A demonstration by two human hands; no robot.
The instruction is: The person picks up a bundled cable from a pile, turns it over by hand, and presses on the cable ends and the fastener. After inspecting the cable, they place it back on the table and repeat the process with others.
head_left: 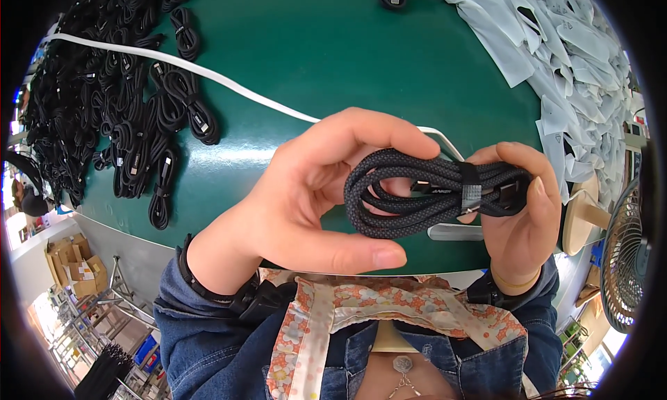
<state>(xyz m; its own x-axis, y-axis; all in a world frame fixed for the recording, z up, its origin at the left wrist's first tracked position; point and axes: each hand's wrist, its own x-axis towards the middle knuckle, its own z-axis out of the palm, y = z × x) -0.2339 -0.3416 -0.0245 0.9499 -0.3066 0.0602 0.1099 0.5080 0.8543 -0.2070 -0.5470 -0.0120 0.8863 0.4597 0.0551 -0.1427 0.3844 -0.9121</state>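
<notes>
Above the table's near edge, I hold a coiled black braided cable [361, 202] level between both hands. A dark strap [472, 192] binds the coil close to its right end, and a connector shows inside the loops. My left hand [295, 185] curves around the coil's left part; its index fingertip touches the top, other fingers lie behind, and the thumb stretches out below. Closed round the right end is my right hand [522, 226], its thumb near the strap and fingers partly behind the cable.
A big heap of coiled black cables [125, 122] covers the left of the green table [299, 53]. Pale plastic bags [563, 67] pile up at the right. A white cord [229, 84] crosses the tabletop behind my hands. A fan [622, 261] stands at the right edge.
</notes>
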